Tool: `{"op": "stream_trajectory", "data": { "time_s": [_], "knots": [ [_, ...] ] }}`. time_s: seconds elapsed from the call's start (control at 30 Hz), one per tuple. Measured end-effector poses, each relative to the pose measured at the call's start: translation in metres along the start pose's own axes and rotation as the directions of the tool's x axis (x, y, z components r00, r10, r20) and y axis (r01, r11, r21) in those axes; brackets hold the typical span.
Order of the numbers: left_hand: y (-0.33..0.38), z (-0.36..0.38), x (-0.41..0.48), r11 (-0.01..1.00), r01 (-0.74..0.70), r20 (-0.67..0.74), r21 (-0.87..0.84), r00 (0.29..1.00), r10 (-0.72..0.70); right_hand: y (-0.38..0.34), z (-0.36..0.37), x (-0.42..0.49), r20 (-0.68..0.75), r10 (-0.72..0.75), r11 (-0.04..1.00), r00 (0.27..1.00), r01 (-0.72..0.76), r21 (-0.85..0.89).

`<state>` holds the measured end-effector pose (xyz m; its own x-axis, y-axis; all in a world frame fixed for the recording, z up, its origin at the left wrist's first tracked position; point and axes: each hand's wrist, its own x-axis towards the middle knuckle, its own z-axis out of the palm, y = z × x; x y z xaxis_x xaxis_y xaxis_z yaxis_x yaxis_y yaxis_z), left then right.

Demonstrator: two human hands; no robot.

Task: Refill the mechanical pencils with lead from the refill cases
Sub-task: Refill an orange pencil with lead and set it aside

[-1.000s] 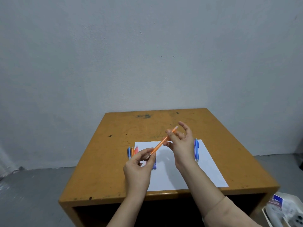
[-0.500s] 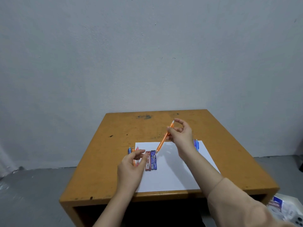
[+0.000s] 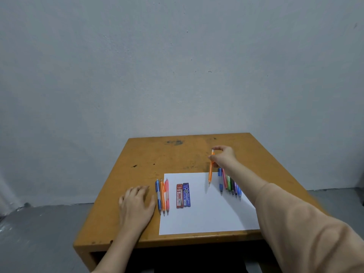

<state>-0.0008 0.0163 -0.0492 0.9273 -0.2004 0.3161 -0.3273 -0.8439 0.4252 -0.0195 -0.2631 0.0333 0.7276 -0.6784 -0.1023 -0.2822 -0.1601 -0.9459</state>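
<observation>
Probably midway, the right hand [image 3: 224, 157] is pinching an orange pencil [image 3: 210, 173] beside the seemingly finished row [image 3: 230, 183], while the left hand [image 3: 136, 205] is lying flat, fingers relaxed, by three pencils [image 3: 162, 196] apparently waiting.

The right sleeve [image 3: 305, 223] covers the paper's [image 3: 206, 215] near right corner and the counter's [image 3: 157, 154] right edge; the bottom edge cuts both forearms. The right hand's [image 3: 224, 157] wrist hides the far ends of the pencil row [image 3: 230, 185] on the right, and its fingers [image 3: 218, 148] cover part of the orange pencil [image 3: 210, 173] they pinch. Fine print on the red refill case [image 3: 179, 196] is too small to read
</observation>
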Motion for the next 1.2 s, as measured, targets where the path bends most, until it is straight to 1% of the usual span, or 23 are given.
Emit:
{"op": "stream_trajectory", "data": {
  "time_s": [0.13,0.27,0.7,0.9,1.2],
  "knots": [
    [-0.001,0.003,0.005,0.999,0.024,0.052,0.030,0.998,-0.025,0.011,0.001,0.010,0.021,0.048,0.982,0.999,-0.043,-0.184],
    [-0.002,0.006,0.009,0.997,0.044,0.098,0.062,0.994,-0.050,0.018,0.001,0.017,0.024,0.059,0.949,0.998,-0.048,-0.312],
    [-0.001,0.007,0.008,0.993,0.020,0.105,0.114,0.994,-0.032,0.033,0.000,0.035,-0.008,0.008,0.845,1.000,-0.011,-0.534],
    [0.000,0.008,0.008,0.994,0.028,0.107,0.104,0.994,-0.039,0.038,0.000,0.032,0.020,-0.029,0.769,0.999,0.035,-0.639],
    [0.000,0.008,0.009,0.993,0.034,0.108,0.110,0.993,-0.046,0.048,0.000,0.035,0.089,-0.045,0.707,0.995,0.094,-0.701]
  ]
}}
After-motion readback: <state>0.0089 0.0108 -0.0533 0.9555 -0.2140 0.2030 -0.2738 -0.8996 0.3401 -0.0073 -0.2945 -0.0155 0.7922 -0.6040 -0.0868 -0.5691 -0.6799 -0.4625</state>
